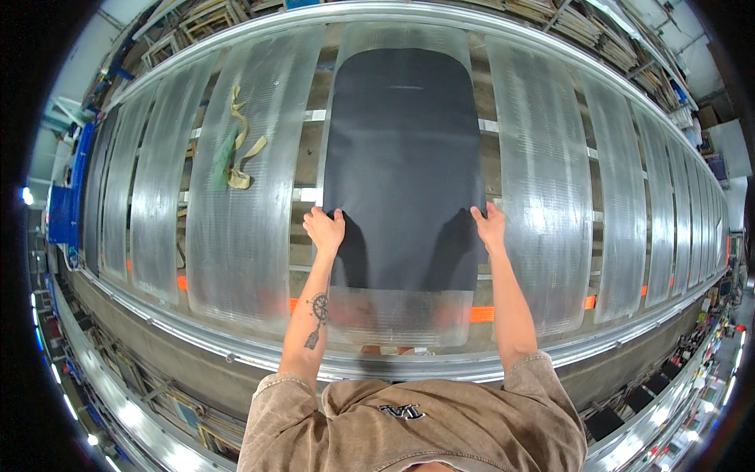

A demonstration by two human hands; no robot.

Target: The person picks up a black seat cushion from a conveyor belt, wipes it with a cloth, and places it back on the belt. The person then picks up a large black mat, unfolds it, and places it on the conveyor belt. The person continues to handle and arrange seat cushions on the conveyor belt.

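A dark grey flat sheet [401, 141] with rounded far corners lies over a translucent ribbed panel [401, 318] in the middle of the head view, and the panel's near part shows below it. My left hand [324, 230] grips the sheet's left edge, fingers curled at the rim. On the opposite edge, at about the same height, my right hand [490, 226] holds the sheet between thumb and fingers. Shadows of both hands fall on the sheet.
More translucent panels [535, 181] run left and right on a long metal-railed frame [550, 354] with orange bars [491, 313]. A cream strap [240, 177] with green material lies on a left panel. Blue machinery [67, 212] stands far left, stacked wooden frames [645, 71] beyond the rail.
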